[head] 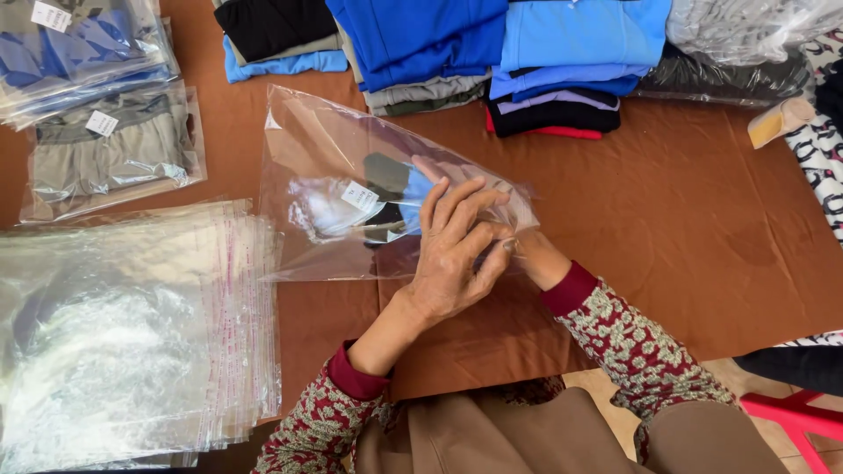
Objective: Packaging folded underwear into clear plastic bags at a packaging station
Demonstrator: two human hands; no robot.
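A clear plastic bag (pixel 325 167) lies on the brown table (pixel 685 202), its opening toward me. My left hand (pixel 452 254) rests on top of the bag's opening edge, pinching the plastic. My right hand (pixel 527 250) reaches inside the bag, mostly hidden behind the left hand and the film. Inside the bag shows a folded dark and blue garment (pixel 395 189) with a white tag (pixel 360 197).
A thick stack of empty clear bags (pixel 123 333) lies at the left. Bagged garments (pixel 105 154) sit at the upper left. Piles of folded clothes (pixel 562 53) line the far edge. A red stool (pixel 795 417) stands at the lower right.
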